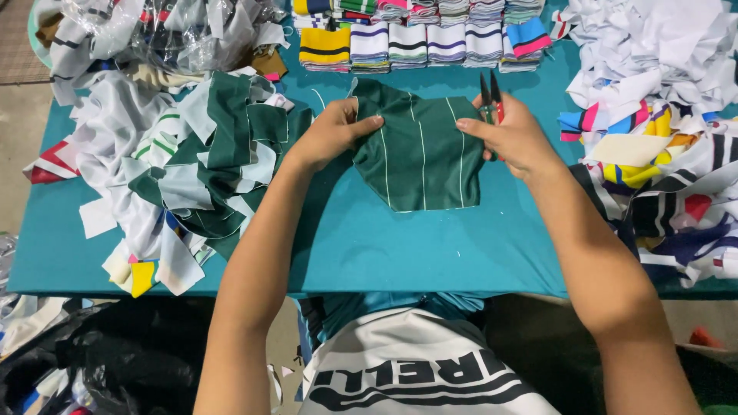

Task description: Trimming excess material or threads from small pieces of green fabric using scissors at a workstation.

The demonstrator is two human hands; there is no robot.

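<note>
You had a teal table [369, 246] under everything. Heap of green and white fabric scraps [192, 169] sat on its left side, a yellow scrap [142, 277] near the front-left edge. Row of folded striped pieces [423, 38] ran along the far edge. Pile of white offcuts [653, 46] was far right, multicoloured scraps [669, 192] just below it. Crumpled clear plastic [169, 31] lay far left. Dark bag [115, 353] sat on the floor, lower left.

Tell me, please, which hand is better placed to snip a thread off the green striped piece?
Probably the right hand: it already holds the small red snips at the green striped fabric piece's top edge, while the left hand only pinches the opposite corner.
</note>
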